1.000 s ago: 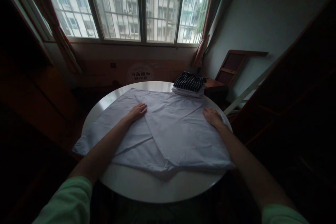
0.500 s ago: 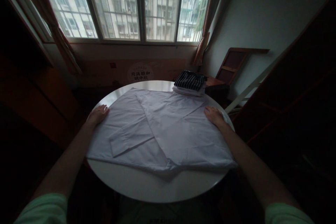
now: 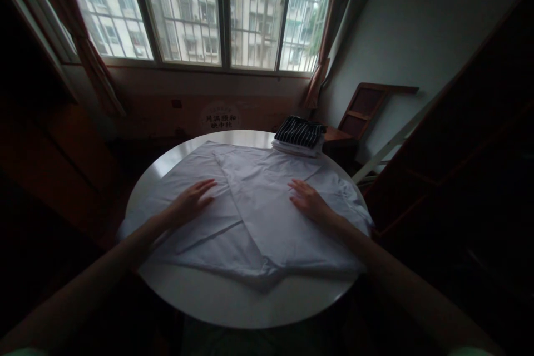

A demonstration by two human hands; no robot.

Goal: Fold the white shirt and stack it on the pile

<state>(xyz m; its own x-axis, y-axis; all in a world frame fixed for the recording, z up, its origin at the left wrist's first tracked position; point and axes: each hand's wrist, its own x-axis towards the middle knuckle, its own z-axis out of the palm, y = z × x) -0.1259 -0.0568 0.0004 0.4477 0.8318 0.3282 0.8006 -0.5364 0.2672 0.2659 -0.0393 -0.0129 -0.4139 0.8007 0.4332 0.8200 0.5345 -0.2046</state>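
Observation:
A white shirt (image 3: 275, 222) is spread over the round table, with what looks like a sleeve folded across its left half. Over that left half is my left hand (image 3: 197, 197), its fingers stretched toward the middle and holding nothing. On the other side, my right hand (image 3: 308, 199) is open too, fingers extended over the fabric. Whether either palm presses on the cloth or hovers just above it, I cannot tell. The shirt's left and right edges reach out to the table rim, and creases run across its right side.
The round white table (image 3: 250, 308) shows a bare strip at its front. At its back right edge lies a stack of folded clothes (image 3: 298, 133), black striped on top and white beneath. Behind stand a wooden chair (image 3: 362, 103) and a barred window (image 3: 192, 16).
Both hands have moved inward from the shirt's outer sides to over its middle. The right edge of the cloth looks more bunched than before.

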